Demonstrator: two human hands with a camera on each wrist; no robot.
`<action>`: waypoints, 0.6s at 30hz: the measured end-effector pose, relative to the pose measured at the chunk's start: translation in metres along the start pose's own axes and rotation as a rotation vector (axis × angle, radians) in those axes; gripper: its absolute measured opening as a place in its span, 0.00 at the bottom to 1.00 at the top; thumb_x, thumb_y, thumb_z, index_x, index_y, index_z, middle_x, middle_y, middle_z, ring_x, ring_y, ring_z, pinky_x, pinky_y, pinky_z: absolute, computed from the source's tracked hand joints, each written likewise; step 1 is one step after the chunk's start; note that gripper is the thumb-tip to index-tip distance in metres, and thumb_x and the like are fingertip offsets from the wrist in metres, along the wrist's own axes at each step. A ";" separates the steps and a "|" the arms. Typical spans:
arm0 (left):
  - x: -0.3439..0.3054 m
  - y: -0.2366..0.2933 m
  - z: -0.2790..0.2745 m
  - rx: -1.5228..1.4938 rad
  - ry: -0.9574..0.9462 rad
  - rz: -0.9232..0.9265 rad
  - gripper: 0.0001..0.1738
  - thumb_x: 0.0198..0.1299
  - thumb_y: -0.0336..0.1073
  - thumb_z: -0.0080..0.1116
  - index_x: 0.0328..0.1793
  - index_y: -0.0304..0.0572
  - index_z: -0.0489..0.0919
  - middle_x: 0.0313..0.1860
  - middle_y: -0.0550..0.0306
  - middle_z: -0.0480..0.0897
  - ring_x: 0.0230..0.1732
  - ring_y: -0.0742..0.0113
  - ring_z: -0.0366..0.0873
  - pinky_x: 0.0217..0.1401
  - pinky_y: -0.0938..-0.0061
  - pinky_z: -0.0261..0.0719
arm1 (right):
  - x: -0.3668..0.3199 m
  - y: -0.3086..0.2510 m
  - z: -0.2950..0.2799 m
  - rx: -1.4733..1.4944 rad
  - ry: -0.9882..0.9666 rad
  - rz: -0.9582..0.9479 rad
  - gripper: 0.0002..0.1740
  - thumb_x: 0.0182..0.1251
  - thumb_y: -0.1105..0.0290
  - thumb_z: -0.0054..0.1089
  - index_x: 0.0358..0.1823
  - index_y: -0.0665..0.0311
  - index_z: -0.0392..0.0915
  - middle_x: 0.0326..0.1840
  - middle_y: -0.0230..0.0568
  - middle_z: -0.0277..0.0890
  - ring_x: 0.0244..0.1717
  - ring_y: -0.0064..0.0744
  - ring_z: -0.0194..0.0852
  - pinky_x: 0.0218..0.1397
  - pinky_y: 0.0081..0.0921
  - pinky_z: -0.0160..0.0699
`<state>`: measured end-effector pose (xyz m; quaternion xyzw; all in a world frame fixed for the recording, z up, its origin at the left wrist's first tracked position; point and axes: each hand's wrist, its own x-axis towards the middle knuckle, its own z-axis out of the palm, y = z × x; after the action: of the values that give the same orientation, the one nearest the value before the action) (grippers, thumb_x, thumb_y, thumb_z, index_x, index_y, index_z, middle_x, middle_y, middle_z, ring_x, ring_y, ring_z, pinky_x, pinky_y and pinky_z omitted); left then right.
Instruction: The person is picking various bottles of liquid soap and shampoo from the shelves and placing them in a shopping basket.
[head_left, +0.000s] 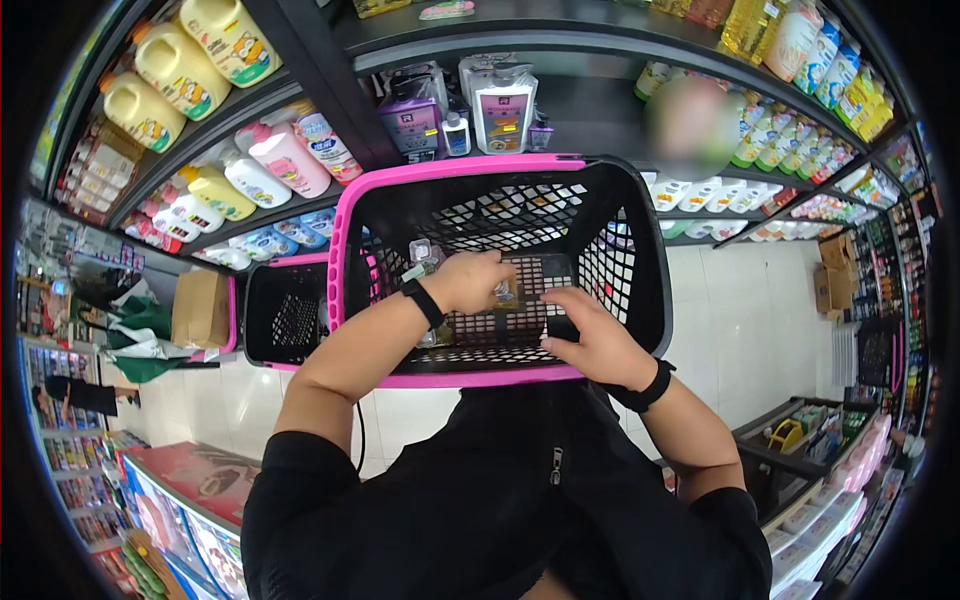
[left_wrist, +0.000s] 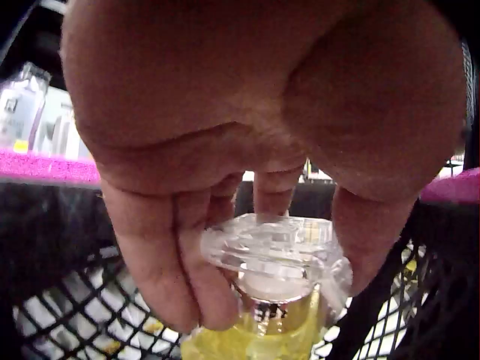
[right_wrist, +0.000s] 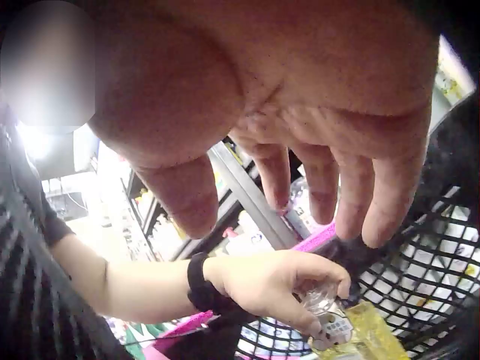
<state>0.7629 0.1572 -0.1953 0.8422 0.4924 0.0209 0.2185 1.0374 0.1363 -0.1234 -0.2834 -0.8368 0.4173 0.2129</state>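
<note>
Well inside the basket (head_left: 450, 168), left hand (head_left: 470, 282) fingers pinch the bottle (left_wrist: 274, 300) cap; right hand (head_left: 597, 340) fingers hang loose near its rim.

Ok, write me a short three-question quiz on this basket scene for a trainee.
1. True or false: the left hand pinches the clear cap of a bottle of yellow liquid.
2. Pick one: the rim of the black basket is A) green, B) pink, C) white.
3. Fill in: the right hand, its fingers straight over the basket, holds ____.

Key: 1 true; 2 B; 3 nothing.
</note>
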 end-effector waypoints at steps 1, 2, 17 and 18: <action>0.005 -0.016 0.017 0.015 -0.016 -0.021 0.27 0.52 0.38 0.69 0.61 0.50 0.81 0.46 0.47 0.81 0.48 0.44 0.83 0.50 0.53 0.82 | -0.009 0.007 0.008 0.002 -0.019 0.061 0.31 0.61 0.69 0.71 0.65 0.67 0.72 0.63 0.55 0.74 0.63 0.59 0.74 0.67 0.42 0.74; 0.011 -0.032 0.032 0.031 -0.032 -0.040 0.27 0.53 0.38 0.68 0.61 0.50 0.81 0.46 0.47 0.81 0.49 0.44 0.83 0.51 0.53 0.82 | -0.017 0.015 0.014 -0.036 -0.050 0.092 0.30 0.61 0.68 0.72 0.64 0.67 0.72 0.63 0.55 0.75 0.63 0.59 0.74 0.67 0.43 0.74; 0.044 -0.161 0.097 0.133 -0.066 -0.445 0.32 0.52 0.29 0.67 0.67 0.57 0.78 0.62 0.46 0.77 0.60 0.38 0.79 0.63 0.51 0.79 | -0.083 0.027 0.029 -0.317 0.453 0.349 0.16 0.56 0.73 0.71 0.47 0.68 0.82 0.45 0.50 0.81 0.51 0.54 0.78 0.56 0.43 0.78; 0.046 -0.164 0.099 0.140 -0.084 -0.446 0.33 0.52 0.29 0.68 0.67 0.57 0.78 0.62 0.46 0.77 0.61 0.38 0.79 0.63 0.51 0.79 | -0.080 0.024 0.030 -0.343 0.460 0.353 0.15 0.56 0.73 0.71 0.45 0.67 0.82 0.43 0.49 0.82 0.51 0.53 0.78 0.56 0.43 0.78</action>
<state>0.6764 0.2299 -0.3569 0.7257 0.6571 -0.0974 0.1791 1.0863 0.0782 -0.1693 -0.5422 -0.7630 0.2260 0.2697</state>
